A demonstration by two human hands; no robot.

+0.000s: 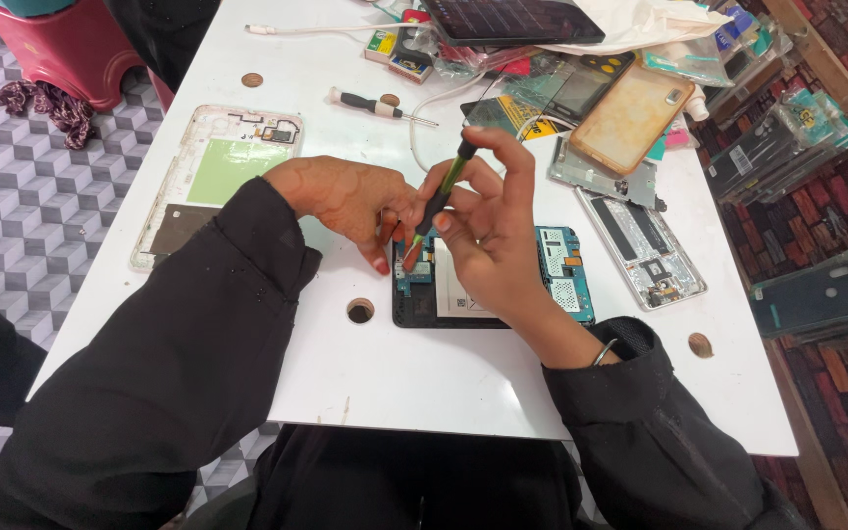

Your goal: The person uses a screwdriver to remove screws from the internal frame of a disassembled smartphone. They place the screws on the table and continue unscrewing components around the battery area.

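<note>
Opened phone (552, 280), hands (414, 211) over it, spare screwdriver (370, 103) beyond

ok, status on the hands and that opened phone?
Right hand grips green-black screwdriver, tip down on opened phone. Left hand steadies phone's left edge. Loose frame lies right of phone, spare screwdriver behind; neither blocks the work.

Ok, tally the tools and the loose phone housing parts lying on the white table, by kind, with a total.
Screwdrivers: 2, one in the right hand with the left hand beside its tip, the green-and-black screwdriver, and one black-handled screwdriver lying on the table.
Opened phone with circuit board: 1.
White back frame: 1.
Silver frames: 2.
Total: 6.
</note>
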